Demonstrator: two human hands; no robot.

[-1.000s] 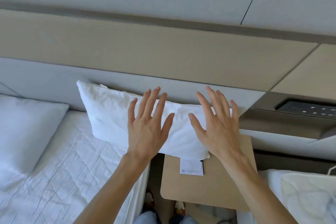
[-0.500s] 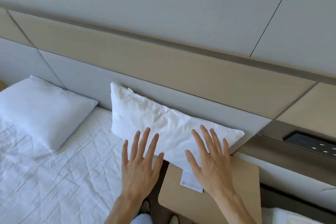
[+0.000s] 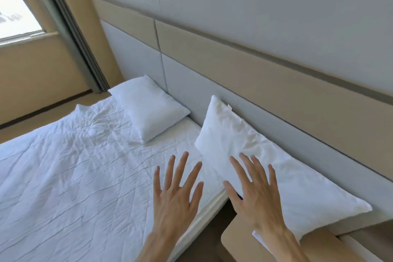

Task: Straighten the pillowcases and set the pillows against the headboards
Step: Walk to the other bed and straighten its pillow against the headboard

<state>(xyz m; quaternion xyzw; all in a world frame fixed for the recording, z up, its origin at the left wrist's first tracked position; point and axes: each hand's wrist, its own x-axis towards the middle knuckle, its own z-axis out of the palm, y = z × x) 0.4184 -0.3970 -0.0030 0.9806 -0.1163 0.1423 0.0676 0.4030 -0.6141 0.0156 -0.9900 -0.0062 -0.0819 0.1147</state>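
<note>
Because the plump white near pillow (image 3: 261,168) already leaned against the grey padded headboard (image 3: 212,91), overhanging the tan bedside table (image 3: 319,247), both left hand (image 3: 176,200) and right hand (image 3: 257,195) hovered empty, fingers spread, probably to smooth it.

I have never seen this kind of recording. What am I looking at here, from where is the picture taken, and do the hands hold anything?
There is no machine here. A person wears a wide-angle camera on the head, so the picture looks forward and down at that person's own two bare hands. The wide lens bends the straight lines a little.

The left hand and the right hand are both open with fingers spread, and they hold nothing. The right hand is over the near pillow, which leans against the grey headboard and hangs partly over the bedside table. The left hand is over the white bed sheet, which is wrinkled. Whether the hands touch the cloth, I cannot tell.

A second pillow lies flat farther along the bed, toward the window.
</note>
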